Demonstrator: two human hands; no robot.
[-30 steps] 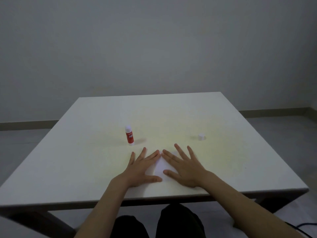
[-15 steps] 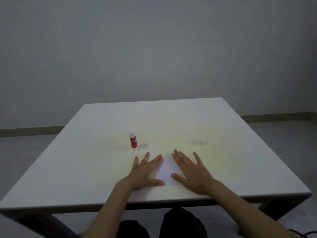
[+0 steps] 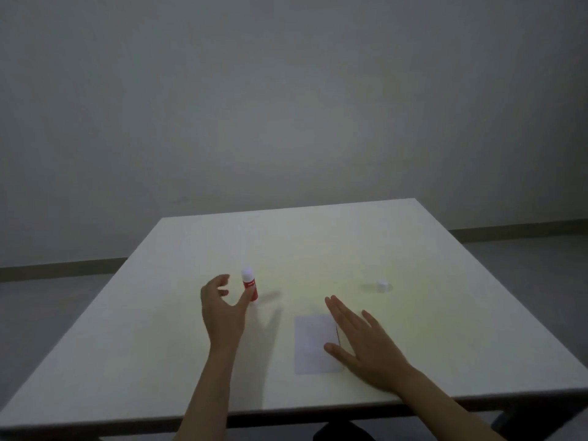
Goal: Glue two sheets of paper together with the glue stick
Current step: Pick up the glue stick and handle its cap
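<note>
A small white paper (image 3: 313, 343) lies flat on the white table (image 3: 445, 313) near the front edge. My right hand (image 3: 362, 342) rests flat with fingers spread, covering the paper's right edge. A red glue stick (image 3: 249, 284) with a white top stands upright further back to the left. My left hand (image 3: 222, 308) is raised just left of the glue stick, fingers curled apart and the thumb tip close to its base; I cannot tell if it touches. The white cap (image 3: 382, 285) sits alone to the right.
The table's front edge runs just below my forearms. A grey wall and a floor with a dark skirting board lie behind the table.
My left hand lifted off the paper and moved up and left to the glue stick. My right hand slid to the paper's right edge, uncovering most of the sheet.
</note>
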